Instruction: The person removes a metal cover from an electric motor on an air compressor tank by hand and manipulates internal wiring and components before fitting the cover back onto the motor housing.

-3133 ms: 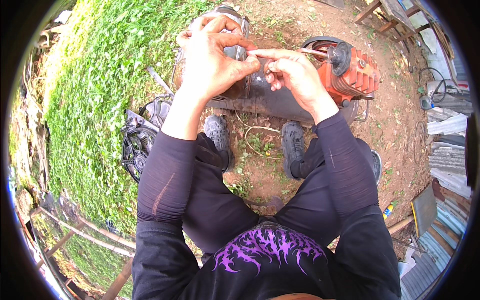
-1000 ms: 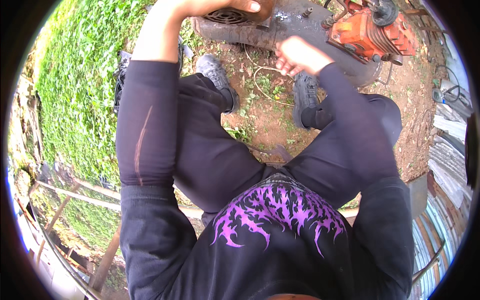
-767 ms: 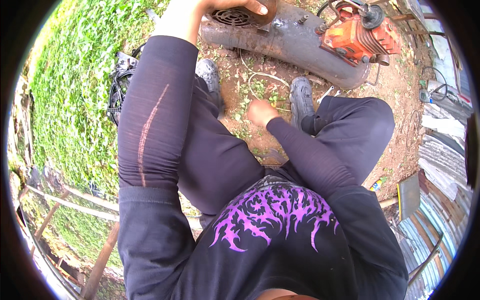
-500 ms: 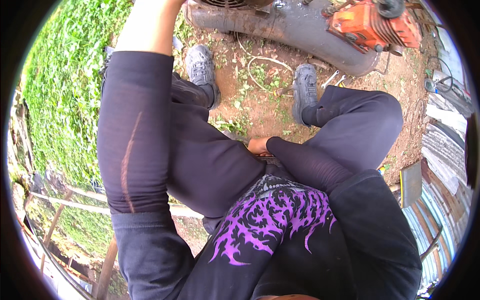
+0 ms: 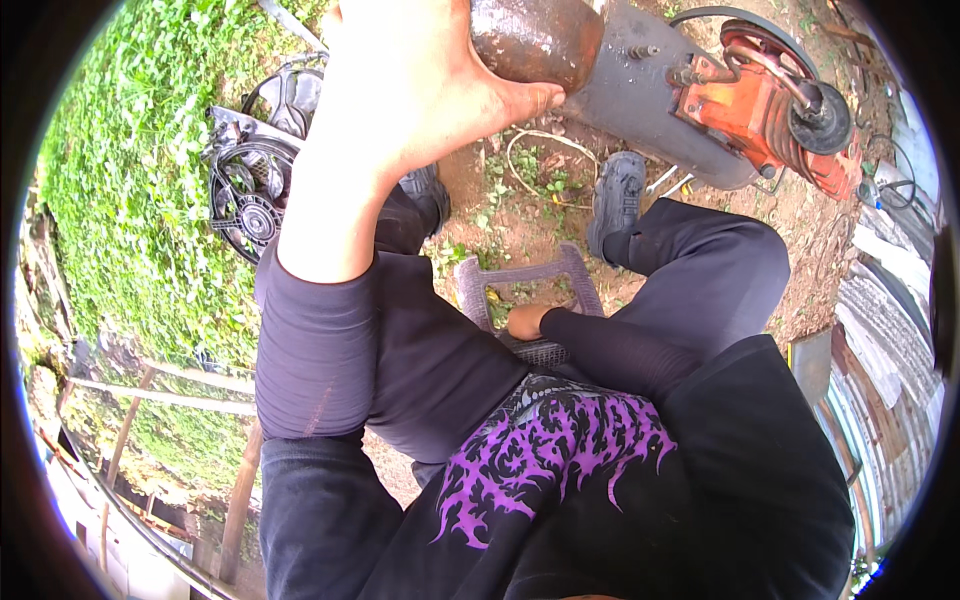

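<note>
Stretching across the top of the view, a long grey steel air tank (image 5: 640,95) lies on bare dirt, and its rusty brown rounded end (image 5: 535,40) sits directly under the person's left hand (image 5: 400,90). That hand is spread wide and pressed on the rusty end, thumb laid along its lower edge, steadying more than gripping. To the right of the thumb, bolted on the tank, stands an orange compressor pump (image 5: 760,105) with a dark pulley wheel (image 5: 815,105) and a copper pipe curving over it. Left of the wrist, a black radiator fan (image 5: 250,200) lies on the grass. Below, between the knees, a purple plastic stool (image 5: 525,305) carries the person; the right hand (image 5: 525,322) rests on its seat edge, the fingers curled under and hidden, so their hold cannot be told. A loop of pale wire (image 5: 540,160) lies on the dirt just below the left thumb.

Judged from this, work on the tank has barely begun: no tool is in either hand and nothing looks taken apart. No packages, labels or signs can be made out.
</note>
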A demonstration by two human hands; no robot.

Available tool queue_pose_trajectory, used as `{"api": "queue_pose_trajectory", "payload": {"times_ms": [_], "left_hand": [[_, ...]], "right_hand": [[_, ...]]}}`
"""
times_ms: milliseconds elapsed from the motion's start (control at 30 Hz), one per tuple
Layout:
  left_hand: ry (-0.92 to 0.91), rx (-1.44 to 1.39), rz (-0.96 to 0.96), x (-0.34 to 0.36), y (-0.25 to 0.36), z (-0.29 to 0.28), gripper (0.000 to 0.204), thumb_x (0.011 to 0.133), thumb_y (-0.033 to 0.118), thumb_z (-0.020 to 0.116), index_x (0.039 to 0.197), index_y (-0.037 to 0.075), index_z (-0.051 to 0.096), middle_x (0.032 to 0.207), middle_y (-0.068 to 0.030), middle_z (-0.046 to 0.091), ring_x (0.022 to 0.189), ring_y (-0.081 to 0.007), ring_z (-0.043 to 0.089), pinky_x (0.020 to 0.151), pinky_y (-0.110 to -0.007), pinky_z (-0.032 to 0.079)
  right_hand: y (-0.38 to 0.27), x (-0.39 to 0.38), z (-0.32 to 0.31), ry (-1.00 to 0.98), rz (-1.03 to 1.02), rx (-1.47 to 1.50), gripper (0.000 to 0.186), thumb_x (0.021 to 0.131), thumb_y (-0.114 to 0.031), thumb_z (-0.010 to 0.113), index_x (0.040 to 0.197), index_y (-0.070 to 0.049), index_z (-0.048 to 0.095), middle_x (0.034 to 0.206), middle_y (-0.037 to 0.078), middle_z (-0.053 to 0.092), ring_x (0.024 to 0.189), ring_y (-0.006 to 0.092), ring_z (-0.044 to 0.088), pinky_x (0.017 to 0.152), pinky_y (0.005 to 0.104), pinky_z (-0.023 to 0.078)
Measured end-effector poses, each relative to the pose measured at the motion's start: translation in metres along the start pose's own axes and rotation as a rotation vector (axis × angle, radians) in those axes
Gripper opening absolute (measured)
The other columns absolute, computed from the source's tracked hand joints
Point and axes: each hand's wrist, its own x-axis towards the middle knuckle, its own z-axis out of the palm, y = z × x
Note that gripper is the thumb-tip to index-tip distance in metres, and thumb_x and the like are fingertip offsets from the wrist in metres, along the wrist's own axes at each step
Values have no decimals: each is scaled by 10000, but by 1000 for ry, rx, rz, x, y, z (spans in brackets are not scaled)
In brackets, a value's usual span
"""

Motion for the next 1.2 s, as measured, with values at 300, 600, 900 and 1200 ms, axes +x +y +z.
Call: {"api": "queue_pose_trajectory", "payload": {"times_ms": [300, 600, 900, 1200], "left_hand": [[-71, -25, -89, -13, 13, -19, 1149, 591, 437, 874, 1509, 79, 281, 1242, -341, 452, 1158, -495, 509, 989, -496, 457], [-100, -65, -111, -14, 9, -17, 1192, 575, 502, 871, 1519, 95, 269, 1333, -342, 424, 1246, -499, 448, 1050, -505, 399], [169, -50, -52, -51, 30, -20, 967, 664, 462, 843, 1407, 75, 359, 1346, -247, 407, 1252, -383, 390, 1058, -451, 328], [-992, -135, 19, -134, 32, 97, 229, 855, 158, 593, 1017, 4, 643, 823, -159, 682, 796, -262, 673, 727, -376, 514]], "right_hand": [[20, 38, -24, 13, -6, -87, 383, 847, -196, 461, 984, 79, 690, 1065, 293, 667, 1009, 397, 662, 866, 458, 494], [18, -19, -94, 579, 215, -226, 316, 841, -233, 552, 916, 19, 729, 991, 241, 693, 943, 378, 676, 841, 458, 528], [-17, -220, -194, 1134, -64, -659, 191, 841, -122, 565, 926, 27, 647, 785, 222, 647, 797, 356, 659, 730, 423, 534], [-10, -225, -230, 1160, 37, -558, 183, 873, -138, 564, 849, 38, 610, 807, 253, 641, 826, 398, 651, 718, 452, 507]]}}
